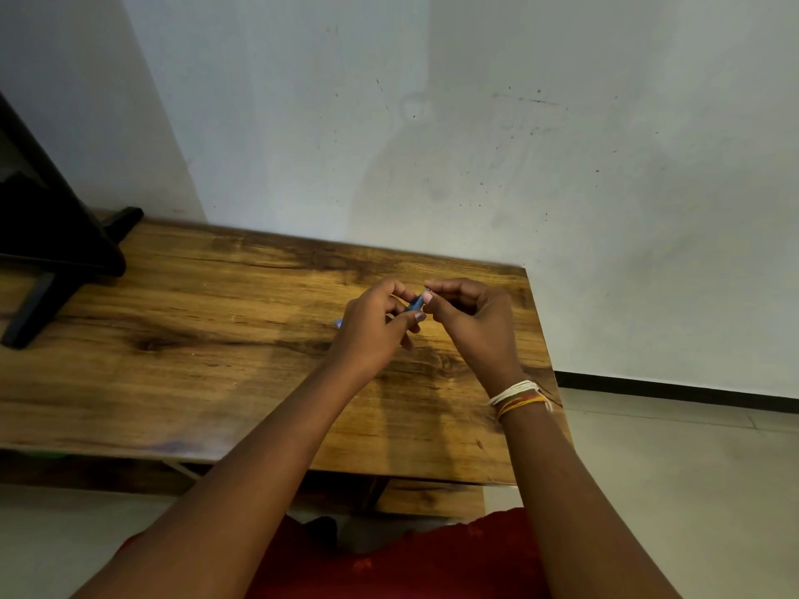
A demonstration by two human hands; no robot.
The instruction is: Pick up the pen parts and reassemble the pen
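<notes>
A slim blue pen-like thing (pixel 416 303) is held between both hands above the wooden table (pixel 207 339). My left hand (pixel 374 326) grips its body, fingers curled round it; a bit of blue shows past the hand at the left. My right hand (pixel 469 317) pinches the pen's upper end between thumb and fingertips. Most of the pen is hidden by the fingers. Thread bands (pixel 519 396) circle my right wrist.
A black screen on a black stand (pixel 52 252) occupies the table's far left. The table's right edge lies just right of my right hand, with pale floor (pixel 670 469) beyond. A marked white wall (pixel 475 123) rises behind. Red cloth (pixel 410 564) covers my lap.
</notes>
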